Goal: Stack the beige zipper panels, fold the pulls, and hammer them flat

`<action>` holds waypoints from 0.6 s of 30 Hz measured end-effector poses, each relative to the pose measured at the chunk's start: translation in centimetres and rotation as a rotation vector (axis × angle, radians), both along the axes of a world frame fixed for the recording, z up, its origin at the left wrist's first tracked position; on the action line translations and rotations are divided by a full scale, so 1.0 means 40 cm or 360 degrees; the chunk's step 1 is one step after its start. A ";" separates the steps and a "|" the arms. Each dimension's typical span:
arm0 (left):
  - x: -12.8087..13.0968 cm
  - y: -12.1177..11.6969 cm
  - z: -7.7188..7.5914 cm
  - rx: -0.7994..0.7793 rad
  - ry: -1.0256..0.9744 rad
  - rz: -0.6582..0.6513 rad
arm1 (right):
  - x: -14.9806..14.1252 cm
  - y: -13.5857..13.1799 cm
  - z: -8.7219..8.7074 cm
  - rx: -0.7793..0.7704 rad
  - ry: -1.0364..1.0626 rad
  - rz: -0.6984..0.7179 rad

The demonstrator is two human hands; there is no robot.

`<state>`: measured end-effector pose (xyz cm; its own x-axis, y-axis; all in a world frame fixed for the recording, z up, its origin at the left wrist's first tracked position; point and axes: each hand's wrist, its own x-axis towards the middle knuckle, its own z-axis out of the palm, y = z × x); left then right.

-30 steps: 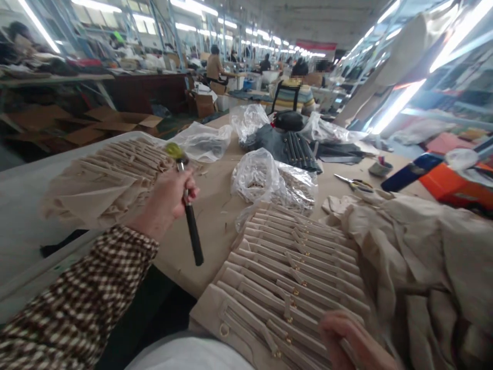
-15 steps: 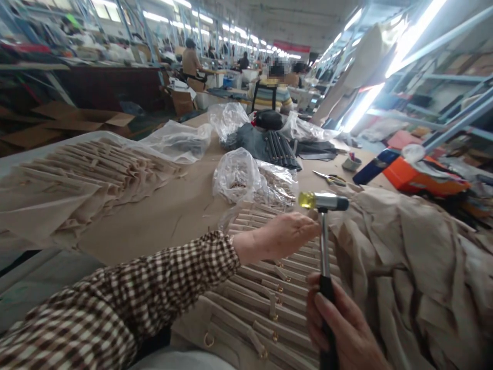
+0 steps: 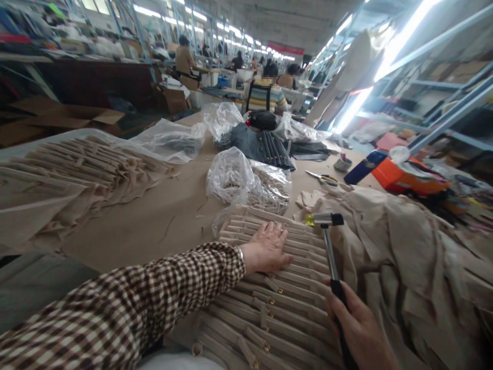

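Observation:
My left hand [image 3: 268,247] lies flat, fingers spread, on a row of overlapping beige garment pieces [image 3: 296,303] with folded edges and small brass-coloured rings. My right hand [image 3: 356,321] is wrapped round the black handle of a mallet [image 3: 327,220], which has a yellow face, a black face and a metal shaft. The mallet's head is raised at the right edge of the row, beside a heap of loose beige cloth [image 3: 404,231]. Just beyond my left hand sits a clear plastic bag [image 3: 231,177] filled with small beige pieces.
Another stack of beige pieces [image 3: 96,164] lies on the left under plastic. Scissors [image 3: 322,178], a small cup [image 3: 342,163], a blue box [image 3: 365,167] and an orange box [image 3: 404,174] stand at the right. Dark garments [image 3: 262,146] lie at the back; people sit farther off.
My left hand has come down from near the mallet's head, its fingers now spread flat on the row. The mallet has moved slightly right and lower in my right hand.

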<state>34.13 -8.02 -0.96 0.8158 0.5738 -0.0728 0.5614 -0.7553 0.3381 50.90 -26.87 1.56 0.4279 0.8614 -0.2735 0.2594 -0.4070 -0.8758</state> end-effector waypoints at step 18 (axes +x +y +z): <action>-0.029 0.012 -0.019 0.0181 0.0009 -0.0031 | 0.059 0.066 -0.034 -0.0133 -0.1217 0.0369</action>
